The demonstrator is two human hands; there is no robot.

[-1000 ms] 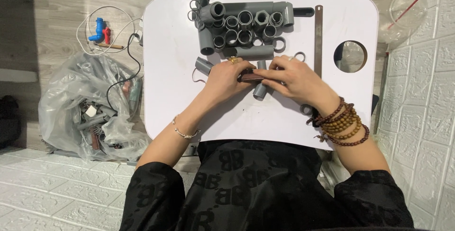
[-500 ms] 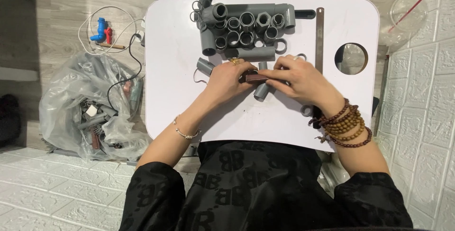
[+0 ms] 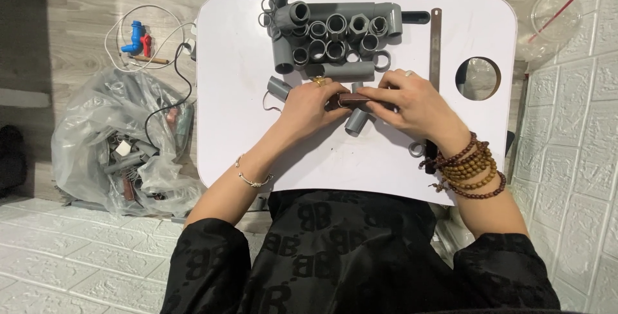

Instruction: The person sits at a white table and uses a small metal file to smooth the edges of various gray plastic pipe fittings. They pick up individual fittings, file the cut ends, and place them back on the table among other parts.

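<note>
pipe fittings (image 3: 331, 37) on table (image 3: 238, 121), bag (image 3: 116, 140) left

You have two hands (image 3: 315, 104) at one white table (image 3: 238, 95), one steel ruler (image 3: 436, 47), one clear plastic bag (image 3: 90, 140) and one plastic cup (image 3: 550, 18); the heaped grey pipe fittings (image 3: 335, 30) can't be counted exactly.
</note>
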